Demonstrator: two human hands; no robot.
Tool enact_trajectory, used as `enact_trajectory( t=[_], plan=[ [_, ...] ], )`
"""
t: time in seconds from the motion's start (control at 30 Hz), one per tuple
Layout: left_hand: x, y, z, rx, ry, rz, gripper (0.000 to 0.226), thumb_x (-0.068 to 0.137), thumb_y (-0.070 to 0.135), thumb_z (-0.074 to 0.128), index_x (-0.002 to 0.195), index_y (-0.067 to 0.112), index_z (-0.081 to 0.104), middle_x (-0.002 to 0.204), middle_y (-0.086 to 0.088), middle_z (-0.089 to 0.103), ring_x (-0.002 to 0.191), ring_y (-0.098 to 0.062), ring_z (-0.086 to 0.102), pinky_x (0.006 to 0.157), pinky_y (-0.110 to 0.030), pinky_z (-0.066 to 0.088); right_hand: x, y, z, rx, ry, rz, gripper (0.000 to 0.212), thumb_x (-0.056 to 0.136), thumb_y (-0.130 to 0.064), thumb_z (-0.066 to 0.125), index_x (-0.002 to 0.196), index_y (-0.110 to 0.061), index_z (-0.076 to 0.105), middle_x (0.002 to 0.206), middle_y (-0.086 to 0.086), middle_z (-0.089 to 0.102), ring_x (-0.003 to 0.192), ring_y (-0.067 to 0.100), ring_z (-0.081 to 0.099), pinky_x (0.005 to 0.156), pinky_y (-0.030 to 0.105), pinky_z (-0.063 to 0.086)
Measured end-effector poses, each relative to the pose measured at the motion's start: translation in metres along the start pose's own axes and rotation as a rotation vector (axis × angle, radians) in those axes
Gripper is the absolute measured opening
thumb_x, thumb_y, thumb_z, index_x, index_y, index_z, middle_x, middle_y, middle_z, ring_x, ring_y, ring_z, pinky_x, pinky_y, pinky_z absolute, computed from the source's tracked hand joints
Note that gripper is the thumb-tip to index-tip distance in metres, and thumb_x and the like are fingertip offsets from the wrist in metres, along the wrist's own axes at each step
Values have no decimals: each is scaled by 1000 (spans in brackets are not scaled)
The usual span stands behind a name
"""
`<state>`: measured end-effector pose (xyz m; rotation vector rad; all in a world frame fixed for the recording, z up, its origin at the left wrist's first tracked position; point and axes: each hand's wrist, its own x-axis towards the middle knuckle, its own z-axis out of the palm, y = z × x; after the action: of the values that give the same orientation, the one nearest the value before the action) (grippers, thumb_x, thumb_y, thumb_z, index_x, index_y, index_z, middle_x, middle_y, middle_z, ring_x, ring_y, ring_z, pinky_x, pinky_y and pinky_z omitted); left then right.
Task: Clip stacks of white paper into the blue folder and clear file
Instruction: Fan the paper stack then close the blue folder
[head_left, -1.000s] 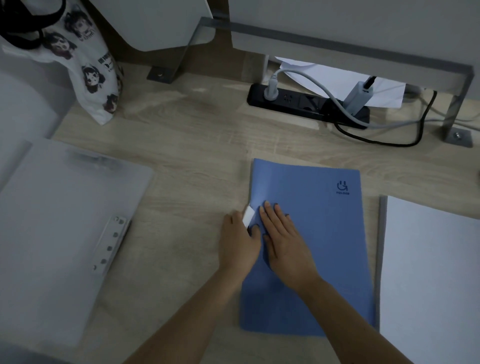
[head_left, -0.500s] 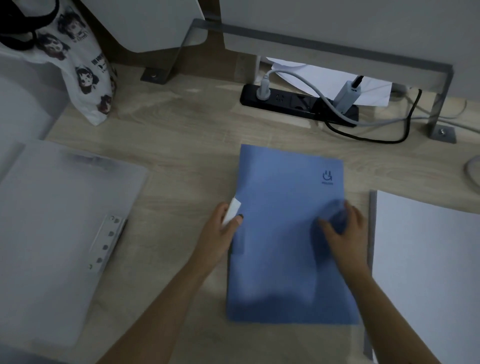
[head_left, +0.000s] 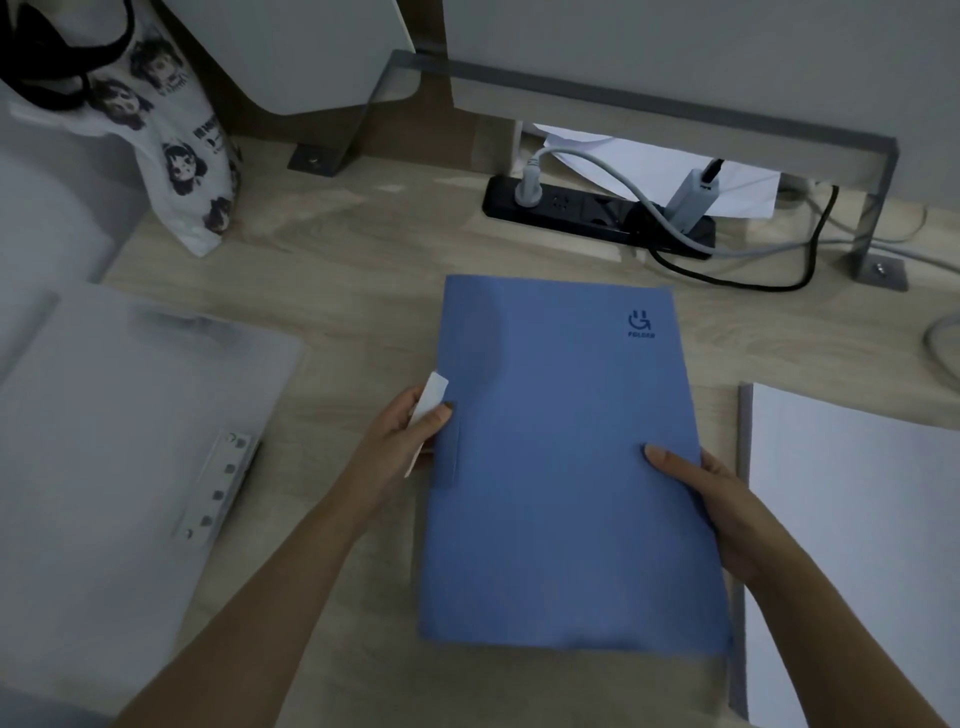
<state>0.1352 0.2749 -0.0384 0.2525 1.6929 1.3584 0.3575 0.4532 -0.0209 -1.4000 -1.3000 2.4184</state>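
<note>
Gripping the blue folder (head_left: 566, 467) by its side edges: left hand (head_left: 400, 447), also pinching a white strip (head_left: 430, 402), and right hand (head_left: 711, 504).

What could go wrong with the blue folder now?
The white clip is only pinched by the left hand at the edge of the blue folder, so it might slip out. The right hand grips the other edge, right beside the white paper stack, and could nudge its sheets askew.

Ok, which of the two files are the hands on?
The blue folder in the middle: left hand and right hand grip its side edges. The clear file at left lies untouched.
</note>
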Motion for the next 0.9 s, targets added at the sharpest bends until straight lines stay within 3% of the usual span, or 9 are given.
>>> enact_trajectory(
  t=[0.1,0.2,0.4,0.5,0.63,0.73,0.8,0.9],
  plan=[
    [-1,-8,6,-16,60,-75,25,95,23,48,117,16,58,109,0,67,97,-15,63,76,-25,49,-3,2,4,-8,65,12,23,78,-21,63,102,-20,65,88,2,76,73,20,73,57,30,58],
    [1,-9,13,-4,121,-124,29,96,25,45,118,12,58,116,-3,65,103,-17,61,83,-28,47,-5,5,7,-30,106,9,27,76,-24,64,103,-21,64,91,3,76,76,22,72,61,34,59],
    [6,-11,22,27,143,-227,27,98,32,35,105,19,58,119,-4,62,110,-21,58,104,-41,42,-8,7,7,-25,148,-12,30,76,-25,67,106,-21,64,89,0,76,74,21,73,56,32,57],
    [5,-11,30,-19,151,-284,28,99,34,33,100,21,58,116,-3,60,108,-22,56,99,-38,43,-10,4,8,-44,146,-35,40,70,-27,75,108,-21,64,91,1,76,76,21,73,56,31,56],
    [6,-7,37,-19,173,-356,42,99,36,32,130,14,49,122,0,53,119,-21,51,103,-33,38,-10,3,9,-54,170,-47,24,80,-23,65,104,-22,64,87,-2,76,74,20,73,56,30,56],
    [4,-2,41,-40,51,-298,32,98,34,36,119,17,54,122,2,59,107,-15,57,97,-30,43,-11,6,10,-53,184,-52,22,81,-22,63,103,-21,64,85,-3,76,73,19,73,57,29,56],
    [2,-2,47,-123,-67,-258,35,96,37,41,122,19,56,121,5,63,108,-11,62,97,-28,46,-12,12,16,-37,192,-39,24,82,-23,63,105,-19,63,85,-3,76,74,19,73,57,29,57],
    [8,2,40,-146,-32,-176,34,93,35,49,123,19,57,115,4,68,101,-9,66,84,-24,52,-12,17,23,19,174,-13,28,83,-27,61,107,-15,64,94,5,76,82,25,72,62,34,58]
  ],
)
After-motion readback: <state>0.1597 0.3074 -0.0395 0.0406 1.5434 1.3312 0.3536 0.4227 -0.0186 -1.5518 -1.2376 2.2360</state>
